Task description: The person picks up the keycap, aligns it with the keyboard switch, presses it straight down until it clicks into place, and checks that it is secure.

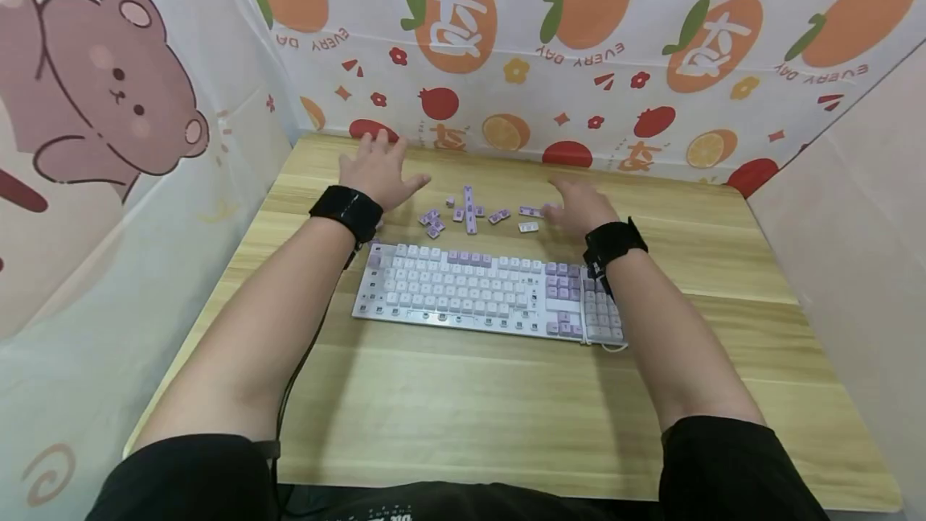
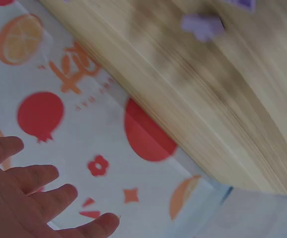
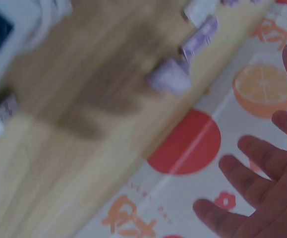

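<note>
A white and purple keyboard (image 1: 463, 288) lies on the wooden table, with bare switches along its left side and front row. Loose purple keycaps (image 1: 470, 211) are scattered behind it, a long one among them. My left hand (image 1: 376, 171) is over the back left of the table, its fingers spread and holding nothing. Close to the right end of the scattered caps is my right hand (image 1: 581, 207), also with spread fingers and nothing in its grasp. In the right wrist view a purple keycap (image 3: 172, 77) shows, blurred, beside a longer one (image 3: 200, 37).
A white cord (image 1: 615, 348) loops at the keyboard's right end, partly behind my right forearm. Fruit-printed cloth (image 1: 521, 87) hangs along the table's back edge. Another cloth with a bear (image 1: 123, 87) covers the left side. A dark cable (image 1: 297, 376) runs along my left arm.
</note>
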